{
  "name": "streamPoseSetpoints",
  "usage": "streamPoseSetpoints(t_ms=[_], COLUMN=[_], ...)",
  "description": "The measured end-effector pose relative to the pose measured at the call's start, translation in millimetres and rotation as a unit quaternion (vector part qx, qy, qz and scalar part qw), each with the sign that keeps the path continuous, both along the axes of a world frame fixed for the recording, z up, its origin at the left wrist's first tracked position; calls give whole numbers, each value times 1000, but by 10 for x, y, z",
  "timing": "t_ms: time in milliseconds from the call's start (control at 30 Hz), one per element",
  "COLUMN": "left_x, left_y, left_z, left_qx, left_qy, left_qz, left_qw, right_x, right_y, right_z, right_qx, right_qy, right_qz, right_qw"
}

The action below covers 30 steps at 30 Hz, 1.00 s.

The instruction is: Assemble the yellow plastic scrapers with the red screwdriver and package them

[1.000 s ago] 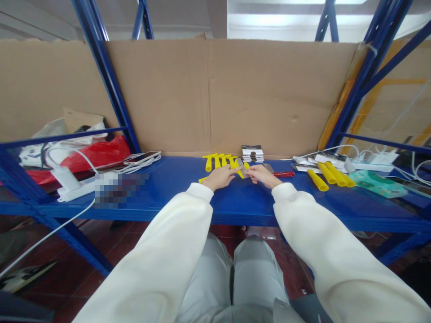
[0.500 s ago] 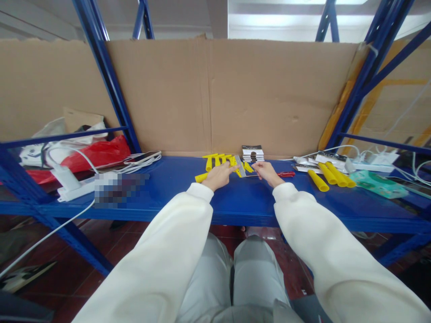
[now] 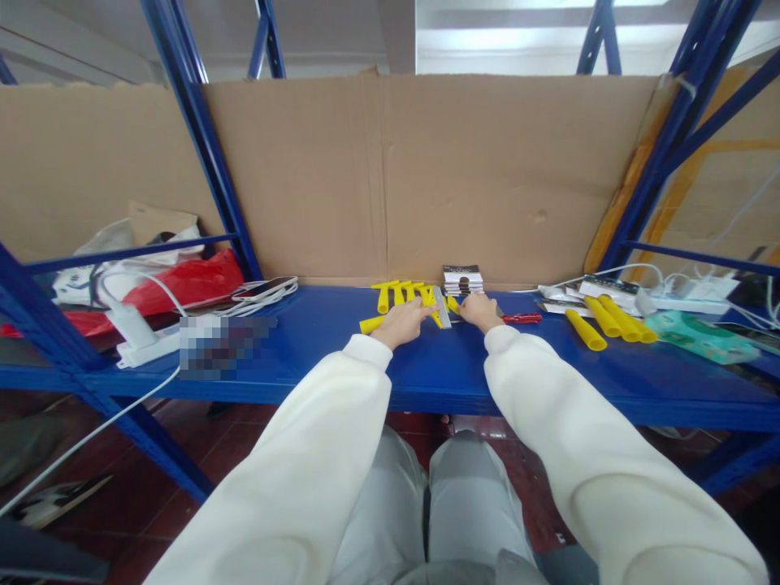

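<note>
My left hand [image 3: 400, 322] is closed around a yellow tool with a flat grey blade [image 3: 441, 307]; part of its yellow handle [image 3: 371, 325] sticks out behind the hand. My right hand [image 3: 481, 310] has its fingers bent beside a small yellow piece [image 3: 452, 305], just right of the blade; what its fingertips hold is too small to make out. Several yellow T-shaped pieces [image 3: 399, 293] lie in a row behind my left hand. A stack of small black-and-white boxes [image 3: 462, 279] stands behind my right hand. To its right lies a red tool [image 3: 522, 318].
On the blue shelf [image 3: 329, 325], several yellow tubes [image 3: 586, 331], white packets and a green pack [image 3: 700, 335] lie at the right. Power strips, cables and a red bag [image 3: 188, 280] are at the left. Cardboard [image 3: 487, 171] closes the back.
My right hand has moved slightly left, closer to the small yellow piece and the blade. My left hand keeps its place by the yellow tool. The whole view has shifted a little.
</note>
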<state>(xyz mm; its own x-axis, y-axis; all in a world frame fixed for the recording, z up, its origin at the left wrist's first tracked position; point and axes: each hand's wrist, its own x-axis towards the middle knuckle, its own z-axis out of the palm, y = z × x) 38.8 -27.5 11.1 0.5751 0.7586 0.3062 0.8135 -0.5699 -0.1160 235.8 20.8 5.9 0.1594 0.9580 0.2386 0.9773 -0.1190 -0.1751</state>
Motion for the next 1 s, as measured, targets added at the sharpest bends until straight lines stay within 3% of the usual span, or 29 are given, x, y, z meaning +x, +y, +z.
streamPoseSetpoints(t_ms=[467, 1000], left_x=[1, -8], left_y=[52, 80], left_z=[-41, -65], left_qx=[-4, 0], left_qy=[5, 4], left_qz=[-6, -14], left_qw=[1000, 1000], right_x=[25, 21], right_y=[-75, -141], right_z=[-50, -2], right_qx=[4, -25], right_qy=[-66, -52], right_qz=[11, 22], right_qw=[998, 998])
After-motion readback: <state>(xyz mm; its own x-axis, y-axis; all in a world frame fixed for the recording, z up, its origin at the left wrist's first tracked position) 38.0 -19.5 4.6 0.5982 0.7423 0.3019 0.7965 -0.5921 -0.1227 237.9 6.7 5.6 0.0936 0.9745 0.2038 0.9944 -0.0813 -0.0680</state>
